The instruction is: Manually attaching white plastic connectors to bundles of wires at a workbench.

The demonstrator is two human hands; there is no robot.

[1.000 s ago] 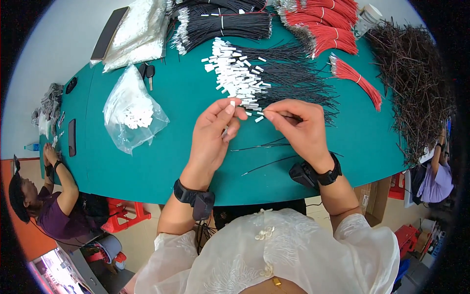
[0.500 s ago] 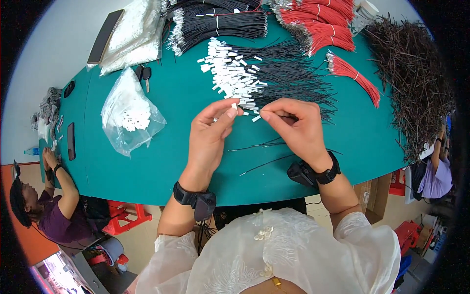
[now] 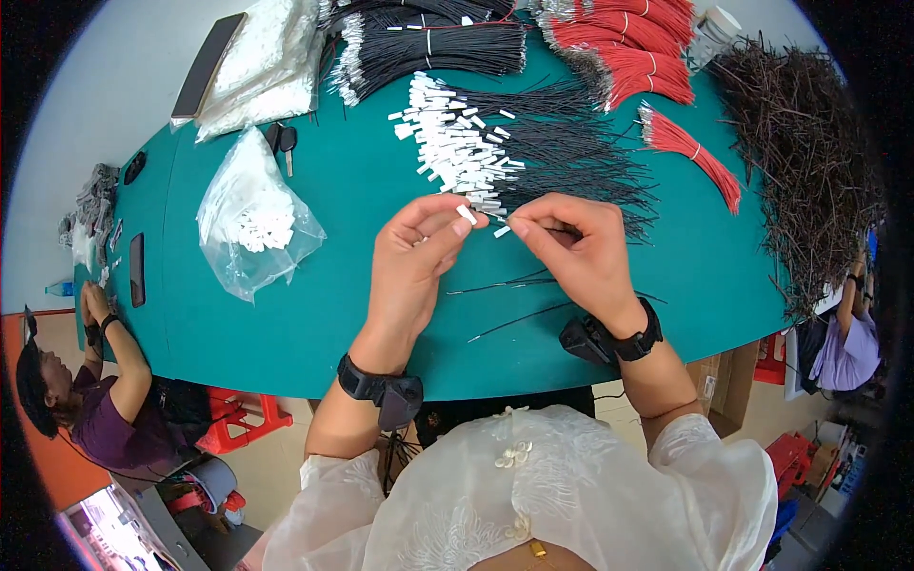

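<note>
Upper centre of frame: pile of black wires (image 3: 571, 143), many white-ended, judged done. Remaining: a few loose wires (image 3: 500, 285) lower down, at centre; more white pieces in the bag (image 3: 251, 278), left of centre. Mid-frame: left hand (image 3: 407, 262) pinches a connector (image 3: 466, 215), thumb against index finger. Right hand (image 3: 588, 243) just beside, fingertips closed, apparently on a wire; joining unclear. Both hands angle inward.

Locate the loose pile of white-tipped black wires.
Upper centre of the head view: the wire pile lies on the green table, just beyond the left hand and right hand, left of the small red bundle.
</note>
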